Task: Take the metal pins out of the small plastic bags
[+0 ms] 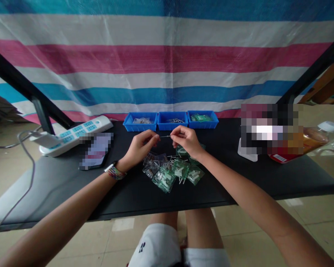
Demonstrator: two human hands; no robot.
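Both hands are up over the middle of the black worktop (239, 178). The left hand (141, 146) has its fingers curled in, and its fingertips pinch the left end of a thin metal pin (164, 136). The right hand (185, 141) is curled the same way and pinches the right end. The pin lies flat in the air between the two hands, just above the worktop. A bright woven wristband (115, 172) sits on the left wrist.

Right under the hands is a pile of small clear bags (172, 171). Many have green bits and little pins inside. The bags lie on top of each other, a bit nearer than the hands.

At the far edge of the worktop stand three blue trays, side by side and touching. The left tray (140, 128) holds clear bags. The middle tray (173, 127) holds loose metal pins. The right tray (203, 125) holds green bags.

To the left lies a white power strip (75, 134) with pale blue sockets, and a phone (96, 151) lies just near it. On the right is a white stand (247, 154), and farther right a clear plastic bottle (318, 134) lies on its side. A big striped sheet (167, 59) in blue, white and pink hangs behind it all.
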